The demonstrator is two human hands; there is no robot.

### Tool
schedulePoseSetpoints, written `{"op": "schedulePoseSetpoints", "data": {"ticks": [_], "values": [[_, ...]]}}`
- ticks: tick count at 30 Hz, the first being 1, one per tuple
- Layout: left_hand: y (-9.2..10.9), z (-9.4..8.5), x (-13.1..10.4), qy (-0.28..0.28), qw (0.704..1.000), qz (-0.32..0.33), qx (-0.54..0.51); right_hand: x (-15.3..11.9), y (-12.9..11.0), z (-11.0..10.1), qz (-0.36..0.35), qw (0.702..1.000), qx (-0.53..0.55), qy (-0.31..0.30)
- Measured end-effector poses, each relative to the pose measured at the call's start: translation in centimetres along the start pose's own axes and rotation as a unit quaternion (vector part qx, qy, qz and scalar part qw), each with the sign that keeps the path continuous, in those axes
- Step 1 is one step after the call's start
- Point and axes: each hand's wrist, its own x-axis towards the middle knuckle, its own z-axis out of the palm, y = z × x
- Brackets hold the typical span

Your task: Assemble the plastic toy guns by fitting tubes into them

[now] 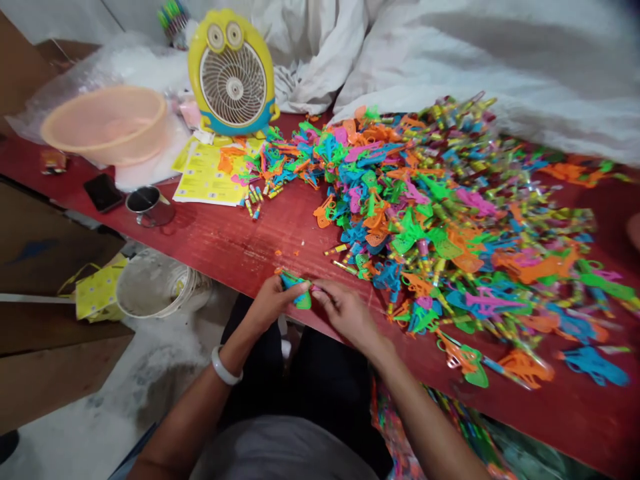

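Observation:
Near the front edge of the red table (240,250), my left hand (273,299) is closed on a small bundle of green and blue plastic pieces (301,298), with a bit of orange at its top. My right hand (340,308) is pinched close beside the bundle's right side; what its fingertips hold is too small to make out. A large heap of orange, green, blue and pink plastic pieces (415,223) lies to the right, mixed with small yellow-labelled tubes (537,227).
Yellow printed sheets (213,175) lie before a yellow fan (234,87). Left of them are a metal cup (156,210), a black phone (103,193) and a peach basin (105,130). A white bucket (150,287) stands below the table's left edge. White cloth (480,73) lies behind.

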Motion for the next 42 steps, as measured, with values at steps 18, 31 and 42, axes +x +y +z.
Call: {"op": "schedulePoseSetpoints", "data": {"ticks": [18,31,42], "values": [[4.3,-8.7,20.0,0.172,0.741,0.106,0.64,6.0,1.4,1.8,-0.111,0.967,-0.152,0.174],[5.5,-8.0,21.1,0.191,0.769,0.187,0.581,19.6,3.2,6.2,-0.01,0.979,-0.2,0.037],[8.7,-4.6,30.0,0.14,0.703,0.094,0.691,17.6,6.0,4.8,-0.03,0.975,-0.218,0.03]]}}
